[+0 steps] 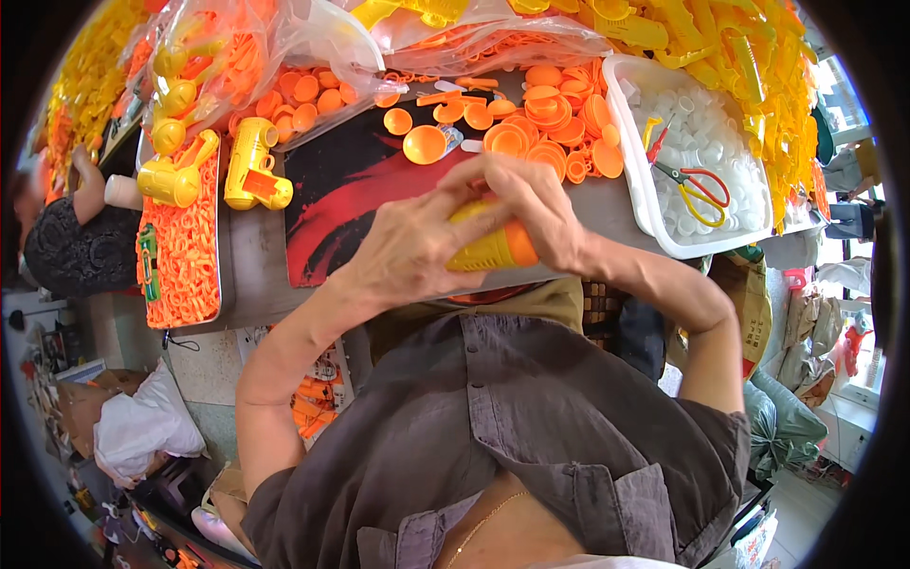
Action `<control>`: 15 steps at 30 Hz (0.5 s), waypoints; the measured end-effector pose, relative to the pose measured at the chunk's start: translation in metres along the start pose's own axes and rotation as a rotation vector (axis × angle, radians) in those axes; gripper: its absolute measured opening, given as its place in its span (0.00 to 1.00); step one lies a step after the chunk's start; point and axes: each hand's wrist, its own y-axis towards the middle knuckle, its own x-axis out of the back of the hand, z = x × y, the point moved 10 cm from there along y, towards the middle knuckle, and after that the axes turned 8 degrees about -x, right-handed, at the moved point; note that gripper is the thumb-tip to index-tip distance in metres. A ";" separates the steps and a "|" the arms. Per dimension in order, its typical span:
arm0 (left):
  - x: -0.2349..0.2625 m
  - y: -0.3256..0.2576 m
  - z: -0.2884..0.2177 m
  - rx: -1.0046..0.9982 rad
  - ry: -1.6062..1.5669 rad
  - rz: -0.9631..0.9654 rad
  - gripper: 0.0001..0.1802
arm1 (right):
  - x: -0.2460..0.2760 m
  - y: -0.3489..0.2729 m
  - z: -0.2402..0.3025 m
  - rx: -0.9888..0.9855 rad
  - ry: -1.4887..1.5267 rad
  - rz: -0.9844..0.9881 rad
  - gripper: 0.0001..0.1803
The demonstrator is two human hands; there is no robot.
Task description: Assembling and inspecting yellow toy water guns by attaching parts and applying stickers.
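Observation:
Both my hands are wrapped round a yellow plastic toy body [482, 252] with an orange end, just above the table's near edge. My left hand [408, 242] grips its left side, fingers reaching over the top. My right hand [536, 204] closes over its far side and orange end, with the fingers bent. Most of the toy body is hidden by the hands. Just beyond them an orange dish-shaped part [425, 144] lies on the black and red mat [332, 223], near a heap of orange round caps [550, 119].
At the left, a tray of small orange parts [185, 270] carries a yellow toy body [178, 175]; another yellow toy body [254, 175] stands beside it. On the right, a white tub [645, 204] holds translucent caps and scissors [697, 190]. Yellow parts [787, 114] are piled behind. A person's arm [90, 190] shows far left.

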 end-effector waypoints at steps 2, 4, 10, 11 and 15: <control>-0.005 -0.006 -0.006 -0.027 0.008 0.020 0.43 | -0.008 -0.011 0.015 0.178 -0.142 0.015 0.25; -0.003 -0.005 -0.002 -0.019 -0.002 -0.005 0.43 | -0.006 -0.009 0.012 0.167 -0.137 -0.014 0.25; 0.007 -0.006 0.007 0.010 -0.011 -0.075 0.44 | -0.009 -0.003 0.013 0.157 -0.125 -0.060 0.25; 0.011 -0.004 0.013 0.025 -0.055 -0.098 0.45 | -0.008 0.008 0.019 0.184 -0.204 -0.054 0.26; 0.025 -0.025 0.035 0.245 -0.275 -0.237 0.48 | 0.009 0.065 -0.020 -0.090 -0.153 -0.051 0.23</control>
